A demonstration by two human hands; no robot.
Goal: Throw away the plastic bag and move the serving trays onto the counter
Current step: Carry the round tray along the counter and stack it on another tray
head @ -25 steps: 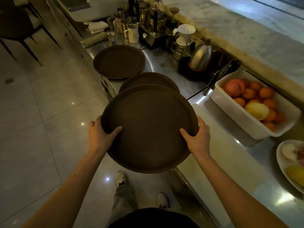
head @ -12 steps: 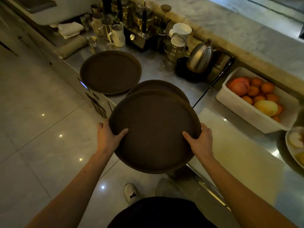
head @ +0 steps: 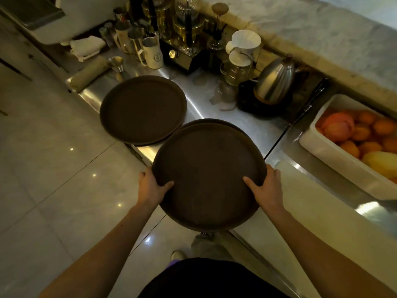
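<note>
The steel counter (head: 253, 130) already carries 1 tray (head: 142, 109), and the held tray (head: 207, 179), clamped at its near rim by the left hand (head: 150, 189) and right hand (head: 267, 189), half overhangs the floor, so a loosened thumb could tip it.

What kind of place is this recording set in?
Probably the work side of a café or bar: a steel counter crowded with coffee gear, including a gooseneck kettle, a pour-over dripper and round serving trays, with a tub of fruit alongside.
</note>
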